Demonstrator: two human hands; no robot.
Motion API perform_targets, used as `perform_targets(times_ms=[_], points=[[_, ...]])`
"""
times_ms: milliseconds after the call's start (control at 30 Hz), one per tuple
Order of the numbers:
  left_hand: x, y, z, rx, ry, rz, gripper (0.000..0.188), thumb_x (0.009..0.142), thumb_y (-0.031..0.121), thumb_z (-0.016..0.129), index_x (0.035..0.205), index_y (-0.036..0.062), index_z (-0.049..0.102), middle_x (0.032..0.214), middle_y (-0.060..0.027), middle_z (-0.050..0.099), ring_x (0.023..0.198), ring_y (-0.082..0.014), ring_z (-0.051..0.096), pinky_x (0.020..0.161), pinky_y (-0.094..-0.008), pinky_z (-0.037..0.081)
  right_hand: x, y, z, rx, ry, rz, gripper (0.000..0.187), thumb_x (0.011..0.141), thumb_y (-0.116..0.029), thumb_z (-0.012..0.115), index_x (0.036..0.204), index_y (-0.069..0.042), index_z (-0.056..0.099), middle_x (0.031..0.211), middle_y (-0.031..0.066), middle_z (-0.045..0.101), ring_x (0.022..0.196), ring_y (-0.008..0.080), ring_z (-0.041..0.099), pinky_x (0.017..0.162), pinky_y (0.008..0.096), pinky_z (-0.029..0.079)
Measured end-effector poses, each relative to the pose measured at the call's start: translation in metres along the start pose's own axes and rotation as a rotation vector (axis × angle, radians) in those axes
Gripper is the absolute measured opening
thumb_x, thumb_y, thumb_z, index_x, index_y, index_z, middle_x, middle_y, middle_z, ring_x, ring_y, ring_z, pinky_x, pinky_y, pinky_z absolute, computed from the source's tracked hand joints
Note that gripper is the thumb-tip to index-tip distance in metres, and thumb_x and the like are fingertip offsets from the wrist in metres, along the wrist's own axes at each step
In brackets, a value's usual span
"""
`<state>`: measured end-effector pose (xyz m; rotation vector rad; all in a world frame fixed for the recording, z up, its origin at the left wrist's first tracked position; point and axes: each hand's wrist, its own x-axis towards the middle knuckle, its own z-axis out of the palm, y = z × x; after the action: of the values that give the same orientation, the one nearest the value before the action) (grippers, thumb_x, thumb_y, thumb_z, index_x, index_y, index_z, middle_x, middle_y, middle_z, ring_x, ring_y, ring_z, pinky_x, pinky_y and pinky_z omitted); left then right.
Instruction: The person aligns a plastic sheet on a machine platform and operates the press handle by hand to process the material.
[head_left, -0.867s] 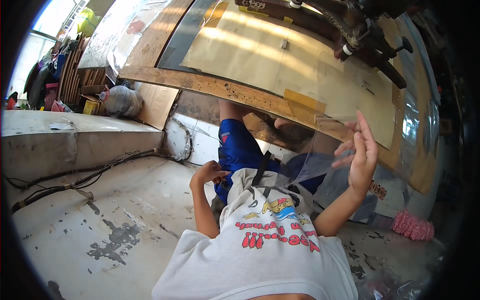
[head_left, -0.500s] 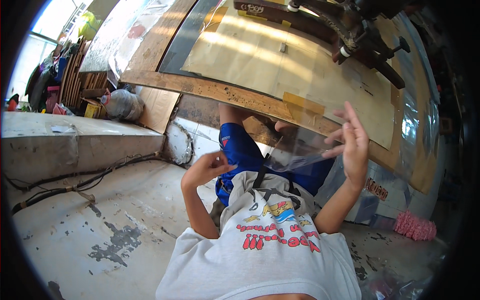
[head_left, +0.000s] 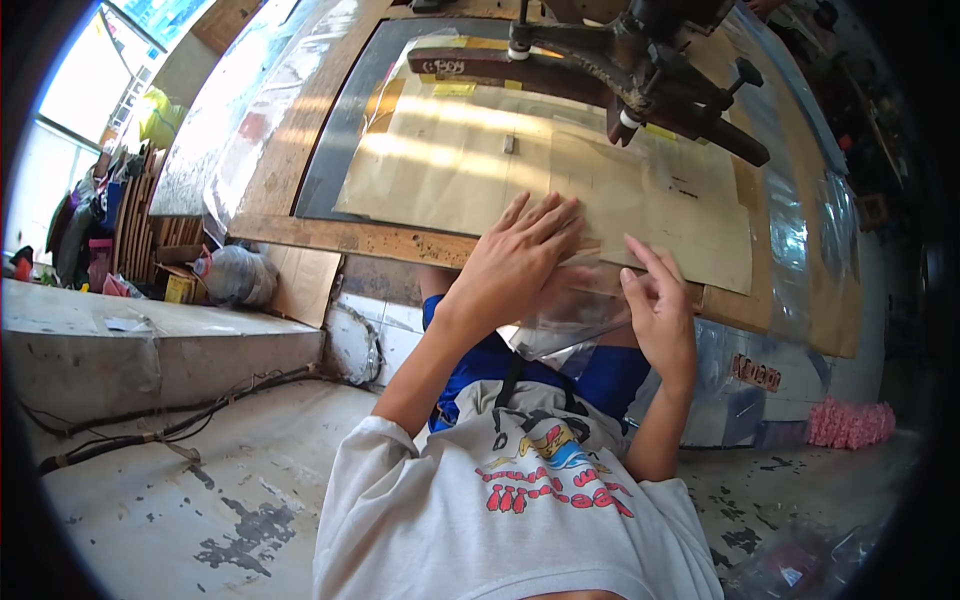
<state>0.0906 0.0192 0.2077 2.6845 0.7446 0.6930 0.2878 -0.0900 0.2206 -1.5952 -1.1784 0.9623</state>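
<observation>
My left hand (head_left: 522, 250) reaches over the near edge of the work table, palm down with its fingers stretched out on a clear plastic sheet (head_left: 575, 320). The sheet drapes over the wooden edge toward my lap, and its outline is hard to follow. My right hand (head_left: 662, 318) is at the sheet's right side, thumb and forefinger apart and pointing toward the table; its other fingers are partly hidden. Beneath the plastic lies a broad tan board (head_left: 450, 170) with a small grey metal piece (head_left: 509, 144) on it.
A dark metal frame with arms (head_left: 640, 75) hangs over the table's far part. A worn wooden strip (head_left: 360, 238) forms the near edge. To the left are a ledge (head_left: 80, 310), black cables (head_left: 190, 415) and a large plastic bottle (head_left: 240, 275). A pink fluffy bundle (head_left: 850, 423) is at right.
My left hand has moved from above my lap up and forward onto the table edge, its fingers straightening. My right hand has lowered and shifted left. The view has shifted too.
</observation>
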Motion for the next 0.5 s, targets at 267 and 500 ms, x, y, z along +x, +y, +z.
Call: perform_targets(times_ms=[267,500], points=[[-0.023,0.022,-0.012,-0.079,-0.027,-0.035,0.039,0.092,0.036,0.072,0.111,0.0017,0.072,0.129,-0.0150,0.065,0.126,-0.0333,0.058,0.117,-0.0476,0.039,0.036,0.003,0.002,-0.682,-0.086,-0.443,0.047,0.101,-0.028,0.059,0.145,-0.015,0.055,0.159,0.0156,0.038,0.147,0.0335,0.037,0.119,0.0459,0.033],[0.004,0.005,0.007,0.121,0.116,-0.014,0.040,0.098,0.028,0.062,0.125,-0.0015,0.062,0.135,-0.0215,0.059,0.132,-0.0379,0.052,0.120,-0.0475,0.032,0.070,0.012,0.017,-0.950,-0.047,-0.570,0.045,0.105,-0.030,0.047,0.149,-0.020,0.051,0.161,0.0138,0.036,0.150,0.0338,0.031,0.126,0.0517,0.017]])
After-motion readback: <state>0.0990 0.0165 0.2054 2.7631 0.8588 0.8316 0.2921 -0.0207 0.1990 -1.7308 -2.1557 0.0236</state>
